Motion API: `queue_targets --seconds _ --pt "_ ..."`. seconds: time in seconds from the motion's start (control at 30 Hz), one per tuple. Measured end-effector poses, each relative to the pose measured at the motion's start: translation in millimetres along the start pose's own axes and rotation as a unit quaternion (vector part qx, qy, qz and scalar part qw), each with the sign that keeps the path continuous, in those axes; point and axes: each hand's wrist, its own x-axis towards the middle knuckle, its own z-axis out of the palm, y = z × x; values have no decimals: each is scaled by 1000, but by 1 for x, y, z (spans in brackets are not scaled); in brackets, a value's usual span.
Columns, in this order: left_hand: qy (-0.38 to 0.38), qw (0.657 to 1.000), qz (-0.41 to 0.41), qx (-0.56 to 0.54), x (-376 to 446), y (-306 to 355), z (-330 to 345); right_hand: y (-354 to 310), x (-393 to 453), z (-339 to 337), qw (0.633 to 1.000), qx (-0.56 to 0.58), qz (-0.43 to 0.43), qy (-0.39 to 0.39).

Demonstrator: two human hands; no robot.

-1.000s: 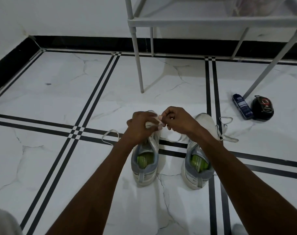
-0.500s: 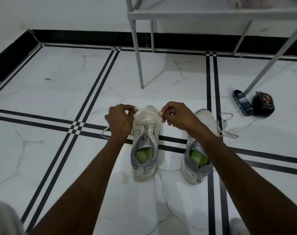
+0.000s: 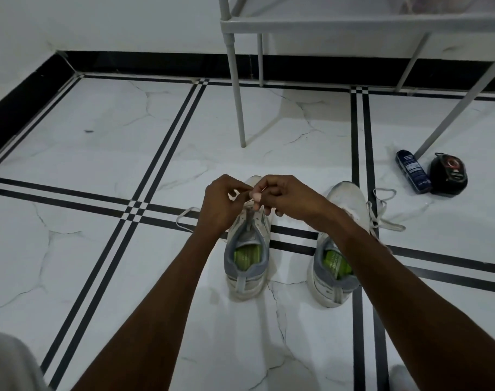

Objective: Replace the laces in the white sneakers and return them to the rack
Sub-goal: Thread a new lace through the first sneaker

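Both hands meet over the forepart of the left sneaker (image 3: 247,249): left hand (image 3: 222,203) and right hand (image 3: 286,197) fingertip to fingertip, each pinching the white lace (image 3: 184,218) just above the eyelets. How the strand runs between the fingers is too small to tell. Sneaker stands on the marble floor (image 3: 99,263) directly ahead of the person, long axis running away from them, heel nearest, toe pointing at the rack (image 3: 353,22). Both hands equally close to the tongue, left hand on the shoe's outer side, right hand crossing in from between the two shoes. Loose lace tail loops out on the floor to the left of the shoe, under the left wrist. Right sneaker (image 3: 339,249) stands parallel, just beside the first, partly under the right forearm, its own lace (image 3: 381,210) trailing slack off the far side. Each shoe holds a green insole, nothing else visible inside. Rack rises beyond the toes, its lower shelf well apart from the shoes. Dark spray can (image 3: 413,170) lies by a rack leg, touching a round black tin (image 3: 448,176). Judgement: lacing of the left shoe in progress; neither shoe ready for shelving.
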Motion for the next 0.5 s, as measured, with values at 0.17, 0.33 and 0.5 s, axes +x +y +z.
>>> queue_targets --seconds 0.17,0.33,0.5 --pt "26 990 -137 7 -17 -19 -12 5 10 2 999 -40 21 0" --pt "-138 967 -209 -55 -37 -17 -13 10 22 10 981 -156 -14 118" --pt "-143 972 -177 -52 -46 -24 -14 17 26 20 946 -294 -47 130"
